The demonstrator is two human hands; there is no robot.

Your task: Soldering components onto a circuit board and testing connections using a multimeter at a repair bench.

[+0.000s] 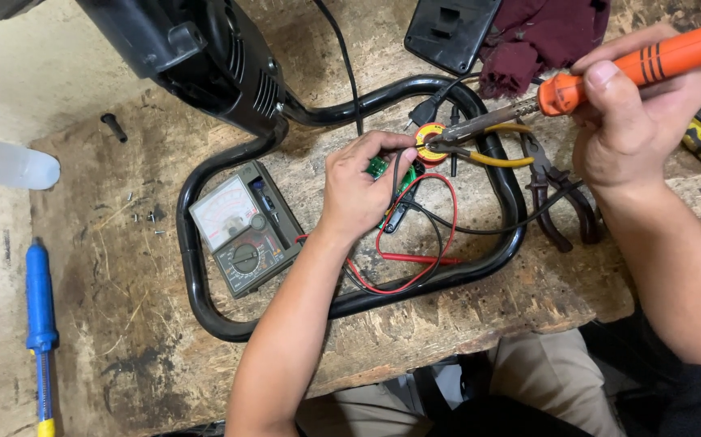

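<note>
At two o'clock the right hand (pixel 633 121) grips an orange soldering iron (pixel 609 73), tip at the small round tin (pixel 429 144); centrally, left hand (pixel 362 190) fingers pinch the green circuit board (pixel 379 167), joint unfinished

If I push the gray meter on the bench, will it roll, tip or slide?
The meter would probably slide, not roll: its body is boxy and lies flat on the rough wooden bench. It seems unlikely to tip, being low and wide. The red wire beside it looks floppy and may drag along, if it is plugged in.
</note>
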